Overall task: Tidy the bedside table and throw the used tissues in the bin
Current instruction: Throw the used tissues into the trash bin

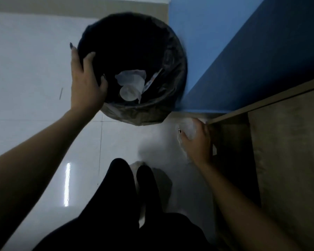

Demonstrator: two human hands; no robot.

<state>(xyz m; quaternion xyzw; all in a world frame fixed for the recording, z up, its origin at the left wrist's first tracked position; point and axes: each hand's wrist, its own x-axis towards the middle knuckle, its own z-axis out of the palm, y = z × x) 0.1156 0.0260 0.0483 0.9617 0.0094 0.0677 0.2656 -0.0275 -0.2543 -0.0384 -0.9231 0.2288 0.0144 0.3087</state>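
Observation:
A round black bin [172, 57] lined with a dark plastic bag stands on the white floor against the blue wall. White crumpled tissues and a wrapper [131, 84] lie at its bottom. My left hand [85, 78] grips the bin's near-left rim, thumb inside and fingers outside. Lower right, my right hand [196, 140] holds a wad of white used tissues [188, 126] beside the corner of the wooden bedside table [286, 142], a little short of the bin.
The glossy white tiled floor [34, 69] spreads to the left. A blue wall [243, 51] runs along the right behind the table. My dark-clothed legs [127, 205] show at the bottom, over a pale slipper.

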